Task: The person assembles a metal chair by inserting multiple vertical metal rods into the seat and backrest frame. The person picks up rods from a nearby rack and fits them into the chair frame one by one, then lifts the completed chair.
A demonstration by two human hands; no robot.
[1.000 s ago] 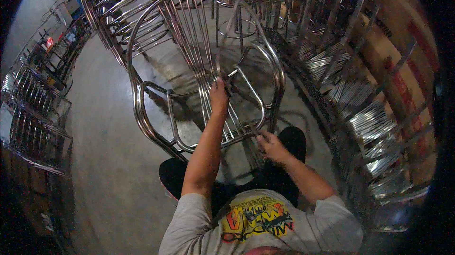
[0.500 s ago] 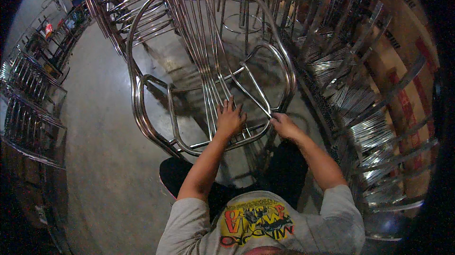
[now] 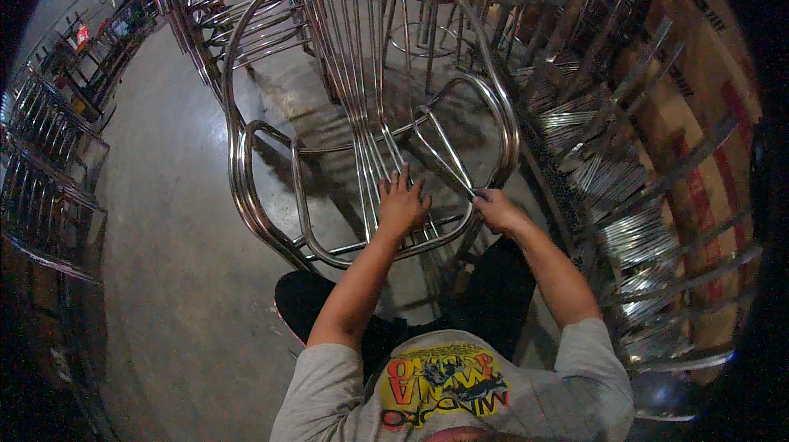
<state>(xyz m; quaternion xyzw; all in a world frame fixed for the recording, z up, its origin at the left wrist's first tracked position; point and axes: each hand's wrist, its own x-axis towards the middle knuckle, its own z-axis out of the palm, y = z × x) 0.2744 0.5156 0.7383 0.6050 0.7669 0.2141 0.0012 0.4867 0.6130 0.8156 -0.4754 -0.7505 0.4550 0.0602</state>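
Head view: we've the chrome chair frame (image 3: 329, 148) right before us. L hand (image 3: 403, 202) lies palm-down, fingers spread, over the slats (image 3: 357, 117), prob. to steady them; R hand (image 3: 496, 210), apart from it, pinches a thin rod (image 3: 445, 161) near its end, prob. for control. Both arms (image 3: 362, 286) reach fwd, elbows bent.

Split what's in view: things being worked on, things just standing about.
Being worked on:
- chair frame, right hand at its right edge
- its slender rods, left hand on them

Standing about:
- stacked metal frames, upper left
- cardboard, right
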